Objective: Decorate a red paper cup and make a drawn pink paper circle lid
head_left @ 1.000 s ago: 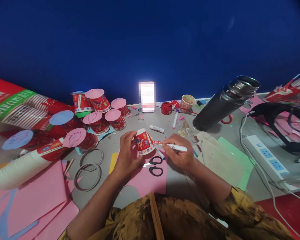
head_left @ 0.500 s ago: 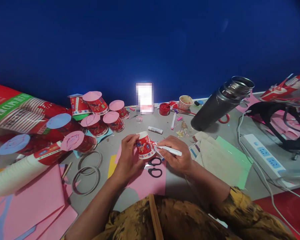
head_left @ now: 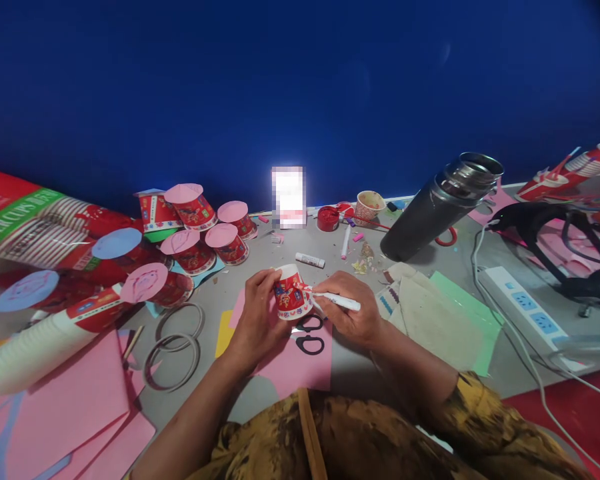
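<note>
Around the left side of a red printed paper cup (head_left: 289, 297), tilted with its white end up, my left hand (head_left: 260, 310) is closed. My right hand (head_left: 353, 310) grips a white marker (head_left: 343, 301); its tip end points at the cup's right side, where a small red-and-white piece (head_left: 303, 287) sticks out. Whether the tip touches the cup I cannot tell. Just below lie black-handled scissors (head_left: 310, 343), on pink paper (head_left: 293, 373). Another white marker (head_left: 310, 260) lies behind the cup.
Several paper cups with pink or blue discs (head_left: 184, 193) stand at the left, near stacked cups (head_left: 40, 340) and grey tape rings (head_left: 173, 360). To the right are a dark flask (head_left: 430, 213), a cloth (head_left: 425, 320), a power strip (head_left: 530, 313) and cables. A blue wall (head_left: 300, 87) rises behind.
My right hand and the marker have shifted very slightly left. The cup stays in my left hand with almost the same tilt.
</note>
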{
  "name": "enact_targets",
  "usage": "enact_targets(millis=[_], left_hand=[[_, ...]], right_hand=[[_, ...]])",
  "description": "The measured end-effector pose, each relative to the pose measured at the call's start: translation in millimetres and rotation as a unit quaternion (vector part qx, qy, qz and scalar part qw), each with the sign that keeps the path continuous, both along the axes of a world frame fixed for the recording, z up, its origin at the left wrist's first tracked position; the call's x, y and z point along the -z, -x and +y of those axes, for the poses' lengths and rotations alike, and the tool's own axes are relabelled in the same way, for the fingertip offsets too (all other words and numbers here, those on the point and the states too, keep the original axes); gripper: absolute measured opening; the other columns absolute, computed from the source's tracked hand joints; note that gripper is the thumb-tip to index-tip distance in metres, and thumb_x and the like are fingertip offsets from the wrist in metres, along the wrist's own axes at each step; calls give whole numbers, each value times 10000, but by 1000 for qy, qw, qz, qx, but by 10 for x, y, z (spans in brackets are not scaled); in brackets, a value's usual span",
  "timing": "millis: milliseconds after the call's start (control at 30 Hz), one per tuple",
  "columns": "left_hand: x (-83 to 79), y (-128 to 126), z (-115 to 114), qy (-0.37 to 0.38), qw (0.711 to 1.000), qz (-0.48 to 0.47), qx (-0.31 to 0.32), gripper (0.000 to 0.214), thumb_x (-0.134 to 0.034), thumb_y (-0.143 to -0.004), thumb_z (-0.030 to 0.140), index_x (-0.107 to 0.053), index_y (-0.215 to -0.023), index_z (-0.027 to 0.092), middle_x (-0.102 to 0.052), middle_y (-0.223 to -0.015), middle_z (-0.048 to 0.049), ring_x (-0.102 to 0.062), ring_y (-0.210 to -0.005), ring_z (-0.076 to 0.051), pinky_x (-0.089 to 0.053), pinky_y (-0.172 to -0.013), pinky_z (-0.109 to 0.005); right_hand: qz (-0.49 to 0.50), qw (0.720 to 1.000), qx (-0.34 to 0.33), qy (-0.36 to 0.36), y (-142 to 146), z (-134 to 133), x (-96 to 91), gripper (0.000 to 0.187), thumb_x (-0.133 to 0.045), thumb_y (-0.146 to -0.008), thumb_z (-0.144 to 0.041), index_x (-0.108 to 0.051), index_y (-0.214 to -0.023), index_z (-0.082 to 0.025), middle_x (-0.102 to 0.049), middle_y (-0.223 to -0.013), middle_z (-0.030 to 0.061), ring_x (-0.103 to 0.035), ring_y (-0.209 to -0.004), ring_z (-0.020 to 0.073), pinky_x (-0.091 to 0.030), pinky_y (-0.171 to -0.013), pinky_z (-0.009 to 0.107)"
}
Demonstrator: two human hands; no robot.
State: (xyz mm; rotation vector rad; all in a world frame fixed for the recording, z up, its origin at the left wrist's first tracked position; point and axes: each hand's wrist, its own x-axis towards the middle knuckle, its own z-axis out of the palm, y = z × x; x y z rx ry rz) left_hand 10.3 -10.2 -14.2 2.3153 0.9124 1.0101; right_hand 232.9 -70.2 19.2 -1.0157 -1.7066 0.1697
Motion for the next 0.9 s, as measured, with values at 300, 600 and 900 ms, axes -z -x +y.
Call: enact_targets(millis=[300, 600, 900], left_hand=[[-35, -5, -3, 18, 1000, 2, -6, 770, -762, -891, 268, -360, -1546, 317, -450, -1489, -139, -488, -1435, -331, -508, -1161, -569], [-20, 0, 3, 62, 998, -8, -1, 770, -746, -889, 258, -358, -1553, 305, -446, -1521, -138, -460, -1467, -325, -492, -1173, -575], [-57, -28, -33, 183, 979, -85, -7, 822, -732, -792, 151, -408, -1534, 293, -449, -1566, -122, -501, -1468, -311, -402, -1254, -565]], right_hand=[[10, 1000, 17, 3, -37, 34, -7, 123, -602, -1063, -263, -718, -1081, -226, -809, -929, 73, -752, -840, 210, -593, -785, 357], [20, 999, 8, 24, -35, 16, -4, 113, -624, -1043, -252, -733, -1042, -226, -803, -900, 61, -738, -808, 201, -592, -782, 342], [36, 998, 50, 13, -100, 39, -31, 121, -610, -1031, -236, -724, -989, -233, -782, -845, 44, -716, -747, 192, -562, -711, 330]])
